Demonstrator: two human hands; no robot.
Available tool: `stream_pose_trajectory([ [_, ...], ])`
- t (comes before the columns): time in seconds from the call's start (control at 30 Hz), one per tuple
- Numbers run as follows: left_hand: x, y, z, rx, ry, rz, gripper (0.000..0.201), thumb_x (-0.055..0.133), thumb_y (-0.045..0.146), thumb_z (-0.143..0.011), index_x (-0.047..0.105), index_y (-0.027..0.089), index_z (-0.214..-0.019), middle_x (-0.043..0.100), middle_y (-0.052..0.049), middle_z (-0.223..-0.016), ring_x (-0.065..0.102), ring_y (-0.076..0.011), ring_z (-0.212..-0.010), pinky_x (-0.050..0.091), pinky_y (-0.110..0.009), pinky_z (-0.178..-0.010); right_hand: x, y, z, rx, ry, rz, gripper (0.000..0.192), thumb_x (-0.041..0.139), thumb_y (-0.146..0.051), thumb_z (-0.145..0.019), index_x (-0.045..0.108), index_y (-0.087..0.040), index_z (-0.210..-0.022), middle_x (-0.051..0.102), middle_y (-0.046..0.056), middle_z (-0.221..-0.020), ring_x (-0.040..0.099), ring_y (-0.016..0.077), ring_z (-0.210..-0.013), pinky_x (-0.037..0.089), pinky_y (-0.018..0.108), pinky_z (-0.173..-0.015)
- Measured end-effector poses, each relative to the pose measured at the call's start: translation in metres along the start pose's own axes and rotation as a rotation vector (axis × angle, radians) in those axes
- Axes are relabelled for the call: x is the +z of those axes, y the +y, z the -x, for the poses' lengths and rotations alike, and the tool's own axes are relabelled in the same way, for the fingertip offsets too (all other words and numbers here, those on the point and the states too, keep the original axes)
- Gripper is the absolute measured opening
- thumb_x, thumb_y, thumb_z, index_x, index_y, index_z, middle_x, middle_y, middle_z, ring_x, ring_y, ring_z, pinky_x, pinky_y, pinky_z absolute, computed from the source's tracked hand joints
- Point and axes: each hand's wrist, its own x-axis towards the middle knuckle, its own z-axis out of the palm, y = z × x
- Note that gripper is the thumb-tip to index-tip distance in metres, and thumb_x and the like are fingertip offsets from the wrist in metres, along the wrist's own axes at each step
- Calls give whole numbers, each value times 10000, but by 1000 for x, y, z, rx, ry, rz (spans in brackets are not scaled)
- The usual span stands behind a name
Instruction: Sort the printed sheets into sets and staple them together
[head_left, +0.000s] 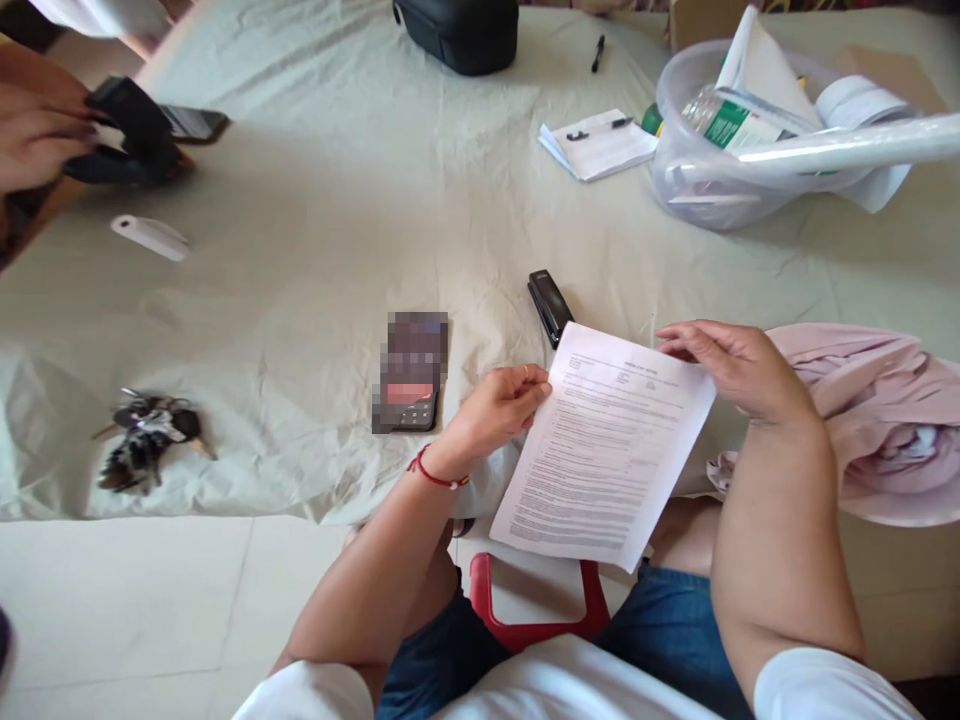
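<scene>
I hold a printed sheet of paper (604,445) tilted over the table's near edge. My left hand (499,405) pinches its left upper edge; a red thread band circles that wrist. My right hand (731,365) grips the top right corner. A black stapler (550,305) lies on the cloth just beyond the sheet's top left corner. A phone (411,372) lies flat to the left of my left hand.
A bunch of keys (146,440) lies at the near left. Another person's hands (37,125) hold a black object at the far left, with a white stick (150,237) nearby. A plastic tub (720,170) of supplies, a notepad (598,145), a black bag (457,35) and pink cloth (877,420) surround.
</scene>
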Motion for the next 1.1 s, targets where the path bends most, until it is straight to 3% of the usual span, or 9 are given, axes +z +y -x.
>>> stream_pose_trajectory([
  [0.1,-12,1,3,66,131,78,236,791,445,-914,713,228,-868,452,65,-548,341,-99,-478,236,-280,-510,-1,3,-4,25,51,-177,504,826,-765,-944,896,-286,-1081,889,46,-1074,826,270,-1001,670,456,-1040],
  [0.23,-27,-4,2,141,292,136,281,861,451,-878,704,229,-807,484,50,-609,360,-87,-486,261,-278,-505,16,11,-12,128,18,-445,619,993,-691,-789,832,-310,-1249,867,23,-1017,829,253,-905,714,445,-878],
  [0.4,-36,-10,-5,128,451,216,210,822,317,-871,673,213,-767,507,48,-649,357,-66,-498,290,-250,-499,35,12,-15,201,-45,-468,534,1070,-574,-701,852,-260,-1073,875,40,-1030,828,234,-922,711,394,-834],
  [0.53,-34,-8,-9,99,510,244,164,795,282,-889,686,206,-793,496,56,-647,347,-69,-517,300,-240,-506,39,6,-12,208,-101,-449,543,1061,-651,-680,856,-264,-1002,889,47,-1044,829,253,-928,708,396,-793],
  [0.7,-27,-7,-12,91,521,264,151,791,278,-895,701,203,-798,522,50,-666,358,-77,-537,309,-245,-523,39,4,-11,201,-163,-459,470,1063,-580,-695,848,-262,-966,868,44,-912,844,296,-979,712,470,-919],
  [0.87,-15,-9,-10,191,504,272,185,850,367,-896,768,209,-845,665,3,-794,525,-112,-683,426,-244,-625,32,14,-16,183,2,-517,449,1096,-542,-644,821,-285,-889,873,44,-945,834,303,-897,718,524,-939],
  [1.1,11,-20,-3,84,99,371,508,863,675,-895,840,175,-985,847,-119,-1010,797,-283,-1048,614,-371,-898,34,20,-24,148,181,-578,454,1085,-513,-610,778,-311,-876,864,-7,-923,830,284,-931,695,517,-1079],
])
